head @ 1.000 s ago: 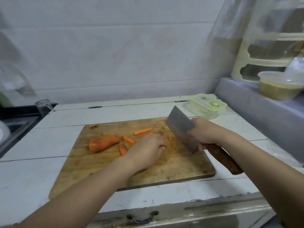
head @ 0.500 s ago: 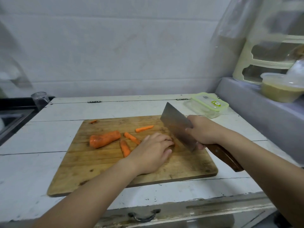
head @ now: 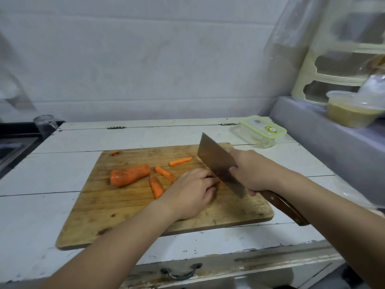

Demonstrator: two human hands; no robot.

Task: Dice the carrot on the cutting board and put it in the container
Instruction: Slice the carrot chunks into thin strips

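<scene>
1. A thick, glossy orange carrot stub (head: 130, 175) is seen lying on the worn wooden cutting board (head: 129, 207), with three slim orange carrot sticks (head: 156, 186) scattered just beside it.
2. A broad steel cleaver with a dark wooden handle (head: 218, 163) is gripped by the right hand (head: 251, 170).
3. A carrot piece, mostly hidden, is pinned by the left hand (head: 190, 195), fingers curled.
4. A clear, green-lidded plastic container (head: 261, 130) is shown closed on the white table (head: 41, 170), behind the board.
</scene>
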